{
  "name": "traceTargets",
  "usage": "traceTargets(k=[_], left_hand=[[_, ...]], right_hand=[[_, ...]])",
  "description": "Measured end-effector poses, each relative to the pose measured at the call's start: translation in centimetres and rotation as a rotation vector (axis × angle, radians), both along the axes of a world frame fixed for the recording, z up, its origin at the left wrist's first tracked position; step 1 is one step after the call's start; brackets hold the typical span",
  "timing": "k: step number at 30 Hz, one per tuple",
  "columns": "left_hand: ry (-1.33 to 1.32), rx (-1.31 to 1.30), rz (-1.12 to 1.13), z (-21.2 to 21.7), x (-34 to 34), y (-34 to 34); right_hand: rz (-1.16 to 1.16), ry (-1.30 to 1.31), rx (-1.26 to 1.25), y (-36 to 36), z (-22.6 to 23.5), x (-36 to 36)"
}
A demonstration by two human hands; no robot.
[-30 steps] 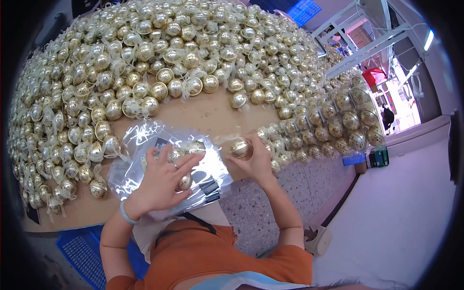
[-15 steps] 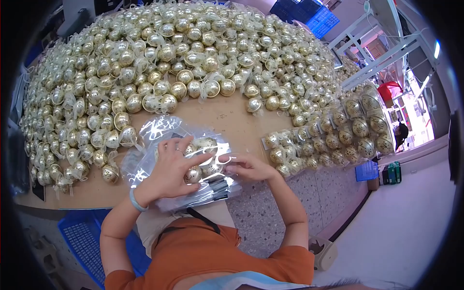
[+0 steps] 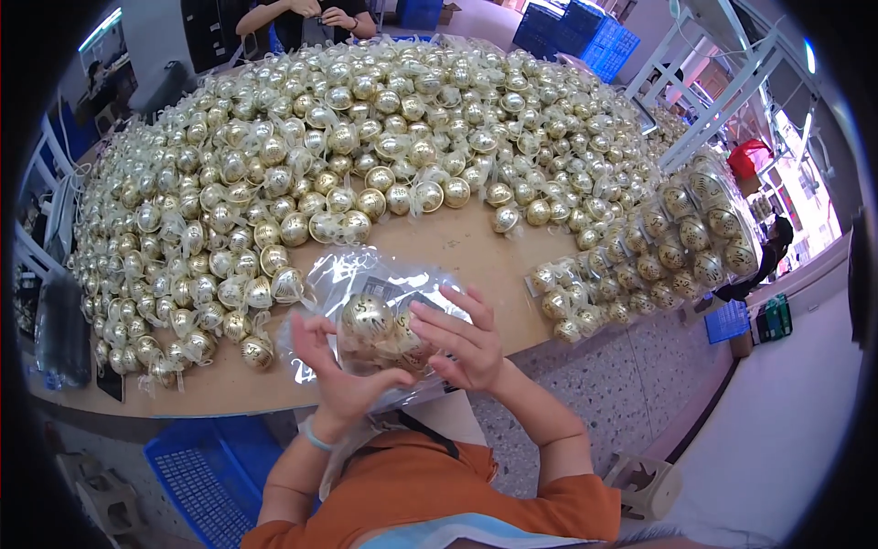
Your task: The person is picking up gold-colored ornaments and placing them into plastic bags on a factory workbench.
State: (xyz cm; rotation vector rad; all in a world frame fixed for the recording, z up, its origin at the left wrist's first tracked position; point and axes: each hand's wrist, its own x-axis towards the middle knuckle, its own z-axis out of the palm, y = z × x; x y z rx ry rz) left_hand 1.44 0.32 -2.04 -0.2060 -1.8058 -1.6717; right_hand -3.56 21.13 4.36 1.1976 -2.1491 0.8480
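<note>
Clear plastic bag (image 3: 384,316) w/ several gold ball ornaments (image 3: 368,316) inside is held up over the near edge of the wooden table (image 3: 457,242), approx mid-edge, between both hands. Left hand (image 3: 340,380) is cupped under/behind the bag's left side, fingers spread and curled on the film, wristband seen at the wrist. Right hand (image 3: 466,343) is pressed on the bag's right side, fingers extended pointing left across the balls, partly closed on the film. So both hands are grasping the bag; neither is clenched.

Key relation: bag sits directly between the palms, no gap. Long axis of bag runs roughly left-right, parallel to near edge. One ball is uppermost in the bag, just beside the right fingertips; right hand is the nearer to it.

Room: bare strip of table is seen just beyond the bag toward the table centre. Beyond that, the big pile of loose gold balls (image 3: 366,137) covers the far and left parts up to the left edge. Filled bags of balls (image 3: 658,256) are stacked at the right edge. Blue crate (image 3: 206,471) is below the near edge, left of the person. Another person's hands (image 3: 320,14) are seen at the far edge.
</note>
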Motion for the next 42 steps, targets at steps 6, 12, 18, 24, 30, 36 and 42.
traceTargets(k=[6,12,18,24,30,36,42], left_hand=[[0.190,-0.134,-0.453,2.7,-4.1,-3.7],[0.282,-0.169,-0.476,4.8,-2.8,-2.5],[0.324,-0.211,-0.479,6.9,-2.1,-1.5],[0.363,-0.308,-0.441,6.6,-2.6,-2.1],[0.440,-0.203,-0.418,5.6,-3.1,-0.6],[0.464,-0.183,-0.552,4.3,-4.5,-0.2],[0.397,-0.253,-0.355,3.4,-4.8,-1.1]], right_hand=[[0.030,0.026,0.010,-0.3,1.0,0.2],[0.001,-0.184,0.083,-2.2,10.8,-2.5],[-0.160,0.157,0.502,-3.6,13.9,-3.0],[-0.033,-0.343,0.635,0.1,15.9,-2.6],[0.193,-0.649,-0.328,2.4,8.9,-2.0],[0.498,-1.162,0.008,3.3,6.3,-4.9],[0.501,-1.068,-0.360,1.5,4.8,-3.9]])
